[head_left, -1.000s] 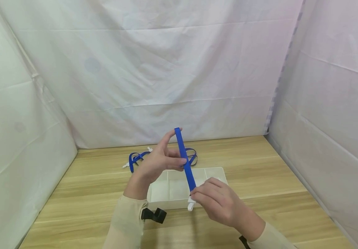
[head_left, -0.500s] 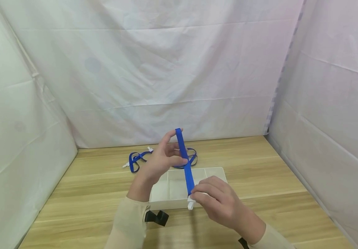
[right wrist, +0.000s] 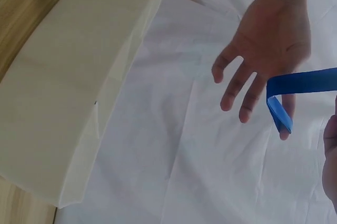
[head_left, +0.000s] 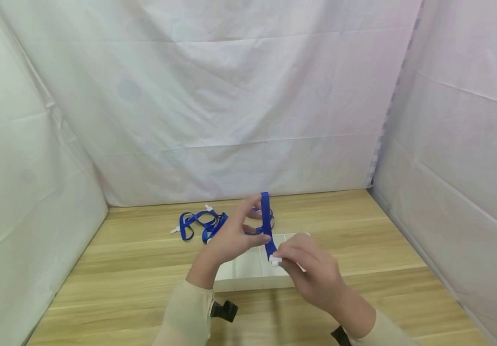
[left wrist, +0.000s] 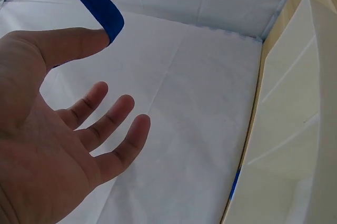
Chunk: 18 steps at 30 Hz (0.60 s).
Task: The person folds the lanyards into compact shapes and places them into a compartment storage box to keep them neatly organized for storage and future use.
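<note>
A flat blue lanyard (head_left: pixel 266 214) stretches between the two hands above the white tray. In the head view its far end loops over the index fingertip of the left hand (head_left: pixel 233 238), and the thumb lies against the strap lower down. That hand's other fingers are spread apart from the strap, as the left wrist view of the palm (left wrist: pixel 47 145) also shows. The right hand (head_left: pixel 315 266) pinches the near end of the lanyard beside its white plastic clip (head_left: pixel 275 261). At the right wrist view's edge, only part of the right hand (right wrist: pixel 330 161) shows.
A white tray with compartments (head_left: pixel 254 283) stands on the wooden table (head_left: pixel 114 288) beneath the hands. Behind it lie more blue lanyards (head_left: pixel 193 218) with white clips, partly hidden by the left hand. White cloth walls (head_left: pixel 213 120) enclose the table's back and sides.
The left hand has shifted right and lower with the looped end. The right hand has moved slightly up and turned the clip, so the strap between the hands looks shorter.
</note>
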Motion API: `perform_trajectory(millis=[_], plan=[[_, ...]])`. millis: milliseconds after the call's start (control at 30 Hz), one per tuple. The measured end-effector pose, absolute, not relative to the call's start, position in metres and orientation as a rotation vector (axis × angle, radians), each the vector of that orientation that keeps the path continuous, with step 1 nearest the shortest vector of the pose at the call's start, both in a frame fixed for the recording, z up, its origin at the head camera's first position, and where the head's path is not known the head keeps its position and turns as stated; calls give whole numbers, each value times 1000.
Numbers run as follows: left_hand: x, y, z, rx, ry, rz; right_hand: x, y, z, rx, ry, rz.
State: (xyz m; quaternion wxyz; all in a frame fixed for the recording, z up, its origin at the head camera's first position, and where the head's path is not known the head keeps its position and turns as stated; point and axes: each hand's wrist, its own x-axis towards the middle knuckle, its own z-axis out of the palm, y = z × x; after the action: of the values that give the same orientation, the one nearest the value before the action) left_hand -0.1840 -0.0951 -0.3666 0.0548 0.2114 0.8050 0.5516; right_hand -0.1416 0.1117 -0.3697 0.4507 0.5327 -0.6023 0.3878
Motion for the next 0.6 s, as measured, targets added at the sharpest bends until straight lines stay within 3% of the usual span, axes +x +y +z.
perform_trajectory(millis=[600], plan=[[-176, -93, -387, 849, 2460, 1505, -144, 121, -372, 1035, -1778, 1173]])
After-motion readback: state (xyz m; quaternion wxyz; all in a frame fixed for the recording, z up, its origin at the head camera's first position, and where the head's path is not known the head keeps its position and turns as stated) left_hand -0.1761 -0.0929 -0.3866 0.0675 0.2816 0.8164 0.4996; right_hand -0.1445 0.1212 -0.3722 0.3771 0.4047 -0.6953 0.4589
